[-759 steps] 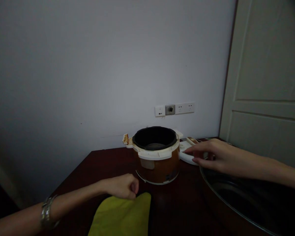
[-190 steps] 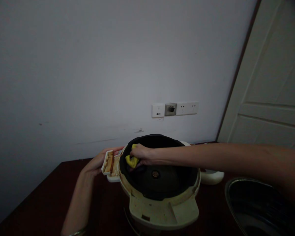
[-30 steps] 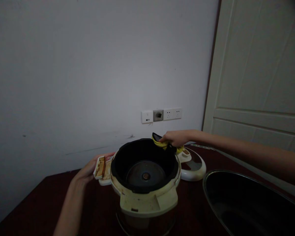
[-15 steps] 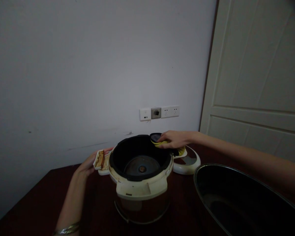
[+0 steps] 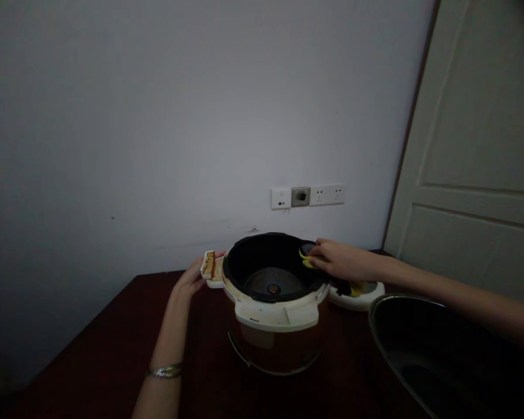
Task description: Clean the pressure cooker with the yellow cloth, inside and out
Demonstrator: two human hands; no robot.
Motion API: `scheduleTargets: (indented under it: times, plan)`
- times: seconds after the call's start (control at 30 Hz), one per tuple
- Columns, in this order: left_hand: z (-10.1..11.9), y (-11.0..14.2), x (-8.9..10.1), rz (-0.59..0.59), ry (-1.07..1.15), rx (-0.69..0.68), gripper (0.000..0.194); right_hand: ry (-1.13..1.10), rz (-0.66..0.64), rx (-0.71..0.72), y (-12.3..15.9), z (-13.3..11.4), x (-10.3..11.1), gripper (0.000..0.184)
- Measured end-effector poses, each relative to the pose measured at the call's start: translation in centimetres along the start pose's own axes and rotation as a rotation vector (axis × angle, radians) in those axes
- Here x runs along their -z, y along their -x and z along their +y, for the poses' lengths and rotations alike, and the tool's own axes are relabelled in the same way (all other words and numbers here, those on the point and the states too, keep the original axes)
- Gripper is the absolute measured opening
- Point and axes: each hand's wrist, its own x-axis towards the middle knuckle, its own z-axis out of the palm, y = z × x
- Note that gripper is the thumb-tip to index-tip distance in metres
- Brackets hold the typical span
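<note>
One hand [image 5: 325, 259], the right, curls round cloth [image 5: 306, 263] at the cooker's rim [image 5: 266, 298].

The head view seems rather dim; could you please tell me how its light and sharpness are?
Head view: dim, with the wall brightest around its middle; head view: the tabletop and dark basin sink into near-black, hiding detail; head view: the right hand looks slightly soft, perhaps from motion or low light.

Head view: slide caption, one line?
Right hand holds a yellow cloth at the right of the open cooker, left hand at its left; lid and basin to the right.
</note>
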Motion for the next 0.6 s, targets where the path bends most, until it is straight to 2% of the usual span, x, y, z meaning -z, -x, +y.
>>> scheduleTargets:
  times: [0.13, 0.23, 0.4, 0.53, 0.6]
  plan:
    - [-0.1, -0.3, 0.6, -0.029, -0.025, -0.013, 0.031, -0.102, -0.032, 0.062, 0.4, -2.3, 1.0, 0.033]
    - [-0.1, -0.3, 1.9, -0.072, -0.083, -0.04, 0.031, -0.104, 0.059, 0.129, -1.4, -4.7, 2.6, 0.035]
    - [1.0, 1.4, 3.6, -0.235, -0.248, -0.037, 0.041, -0.106, 0.221, 0.221, -6.7, -8.4, 4.3, 0.038]
    - [1.9, 3.2, 3.9, -0.453, -0.329, -0.041, 0.061, -0.119, 0.227, 0.224, -11.5, -9.6, 4.2, 0.041]
    - [2.0, 3.5, 3.8, -0.518, -0.345, -0.041, 0.071, -0.078, 0.209, 0.204, -13.7, -9.5, 3.8, 0.04]
